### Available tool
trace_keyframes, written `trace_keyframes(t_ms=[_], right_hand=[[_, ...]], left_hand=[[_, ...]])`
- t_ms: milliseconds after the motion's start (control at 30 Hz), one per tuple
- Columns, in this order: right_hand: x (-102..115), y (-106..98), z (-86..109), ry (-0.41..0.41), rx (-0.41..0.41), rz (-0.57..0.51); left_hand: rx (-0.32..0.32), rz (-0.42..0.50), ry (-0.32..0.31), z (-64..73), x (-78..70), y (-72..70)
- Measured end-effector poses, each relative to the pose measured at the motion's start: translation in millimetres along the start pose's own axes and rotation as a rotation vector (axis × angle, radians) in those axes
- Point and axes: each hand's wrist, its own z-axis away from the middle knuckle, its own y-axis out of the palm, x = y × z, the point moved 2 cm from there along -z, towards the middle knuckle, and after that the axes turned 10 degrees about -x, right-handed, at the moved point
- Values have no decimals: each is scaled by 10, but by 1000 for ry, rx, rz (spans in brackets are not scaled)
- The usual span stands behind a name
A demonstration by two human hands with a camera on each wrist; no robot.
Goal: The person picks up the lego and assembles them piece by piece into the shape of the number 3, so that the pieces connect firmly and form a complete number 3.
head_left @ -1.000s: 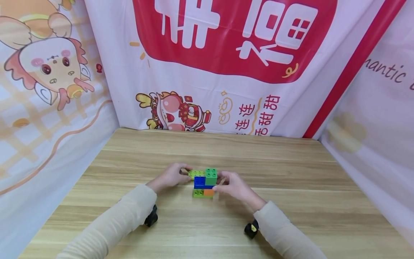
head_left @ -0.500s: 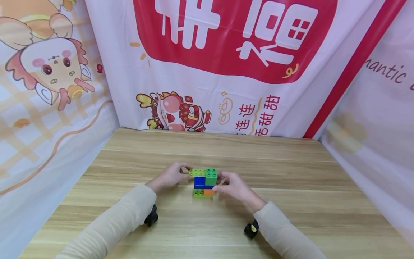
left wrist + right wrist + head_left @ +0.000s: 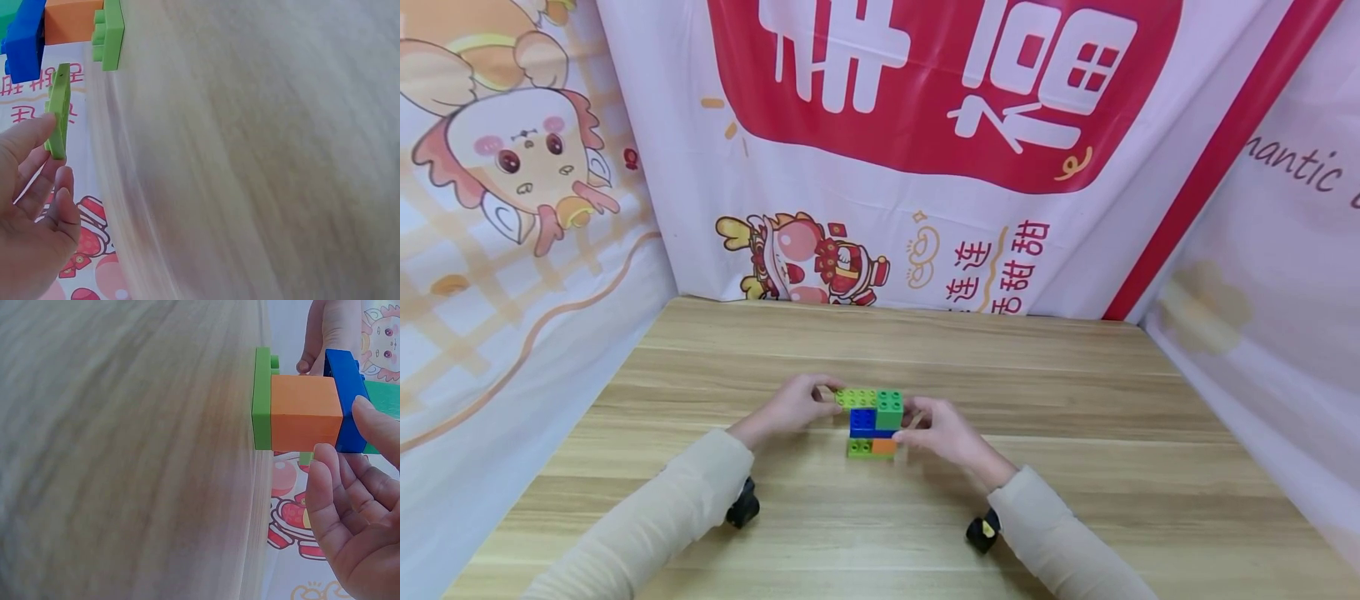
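Observation:
A small stack of toy building bricks stands on the table between my hands. From the bottom it has a light green flat brick (image 3: 262, 400), an orange brick (image 3: 305, 412), a blue flat brick (image 3: 862, 419) and a green brick (image 3: 890, 408). My right hand (image 3: 946, 432) holds the stack from the right, its thumb against the blue brick's side in the right wrist view. With thumb and fingers, my left hand (image 3: 799, 402) pinches the left end of a lime green flat brick (image 3: 59, 112). In the left wrist view this brick is apart from the stack.
The wooden table (image 3: 880, 525) extends around the stack on all sides. A printed cloth (image 3: 880, 192) hangs along its back edge, with more printed cloth at left and right. Small black wrist cameras hang below both sleeves.
The lime green brick has risen slightly beside the green brick, then shifted a little left. My left hand and sleeve have moved slightly left with it. The right hand and stack look unmoved.

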Motion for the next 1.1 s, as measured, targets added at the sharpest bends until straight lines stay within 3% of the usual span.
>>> trace_keyframes(t_ms=[533, 967, 1100], right_hand=[[-9, -4, -3, -2, -3, 12], [-4, -3, -11, -3, 1, 13], [-9, 1, -14, 4, 3, 12]], left_hand=[[-71, 78, 88, 26, 10, -112], [-89, 141, 207, 81, -122, -138], [-81, 155, 237, 172, -289, -174]])
